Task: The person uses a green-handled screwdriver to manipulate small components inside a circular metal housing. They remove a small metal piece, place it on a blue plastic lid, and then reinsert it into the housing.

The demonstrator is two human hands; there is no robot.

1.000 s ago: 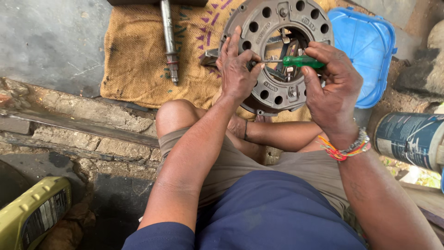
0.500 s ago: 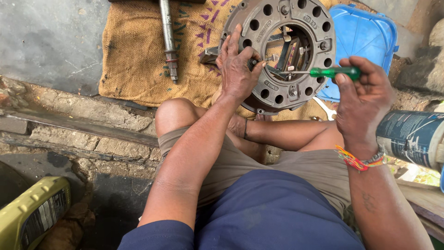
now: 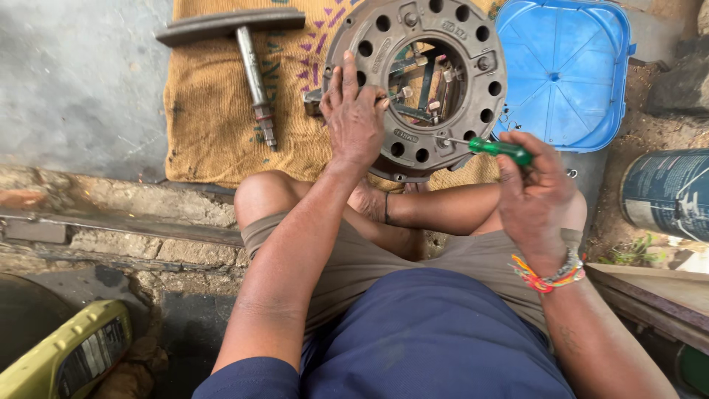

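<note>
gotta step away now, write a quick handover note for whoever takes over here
Left hand presses on the round metal clutch cover, steadying it on the burlap sack.
Right hand grips a green-handled screwdriver, tip at the cover's lower rim.
T-handle tool lies unused on the sack; blue plastic tray sits to the right.
Done: cover positioned and held. Left: the work at the rim; progress cannot be told.

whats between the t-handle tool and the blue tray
In the head view, the round metal clutch cover lies between the T-handle tool and the blue tray, with the left hand on its rim.
</note>
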